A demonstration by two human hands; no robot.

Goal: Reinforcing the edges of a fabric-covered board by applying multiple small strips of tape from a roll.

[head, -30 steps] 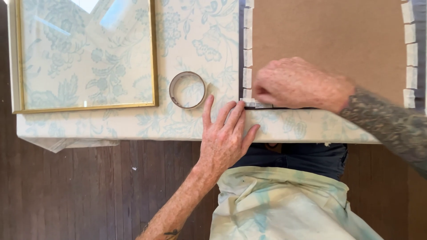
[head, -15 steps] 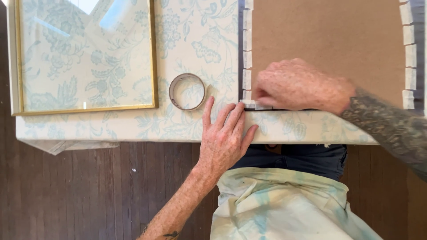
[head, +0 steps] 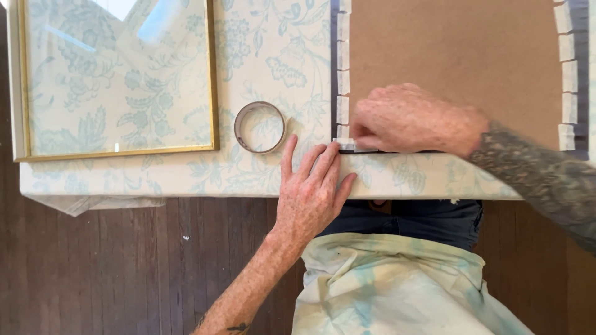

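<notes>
Both hands (head: 310, 192) press floral-clothed table (head: 186, 177) over wood floor (head: 124, 267).

Picture frame (head: 118, 80) lies at the counter's (head: 186, 180) far left, tape roll (head: 259, 127) just right of it. Backing board (head: 453, 56) sits right, right hand (head: 413, 118) on its near-left corner, left hand (head: 310, 192) flat just before it.

Both arms are bare of sleeves, the right forearm (head: 546, 186) covered in dense dark tattooing, the left forearm (head: 248, 291) bearing one small tattoo, above a pale blue-green mottled apron (head: 397, 291) and dark blue jeans (head: 422, 217).
</notes>
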